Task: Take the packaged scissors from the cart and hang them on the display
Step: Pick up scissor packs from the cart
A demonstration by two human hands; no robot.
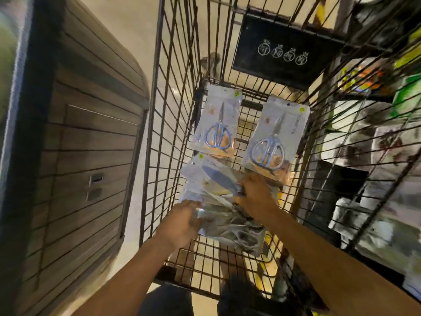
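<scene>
Head view: both hands down in wire cart [173, 124], lower centre. Left hand [182, 222] curls round near edge of scissor-pack stack [218, 197]; right hand [255, 192] grips it from above, fingertips hidden. Two more scissor packs [273, 135] lie beyond.

A dark wire cart [173, 137] with a grid floor and tall grid walls carries the goods. On its floor, at the far end, two clear packages of blue-handled scissors lie side by side: the left package [216, 124] and the right package [274, 137], tips pointing away. Nearer, a loose stack of similar packages [211, 185] lies overlapping on the floor, blurred. A black placard [282, 51] hangs on the far wall.
</scene>
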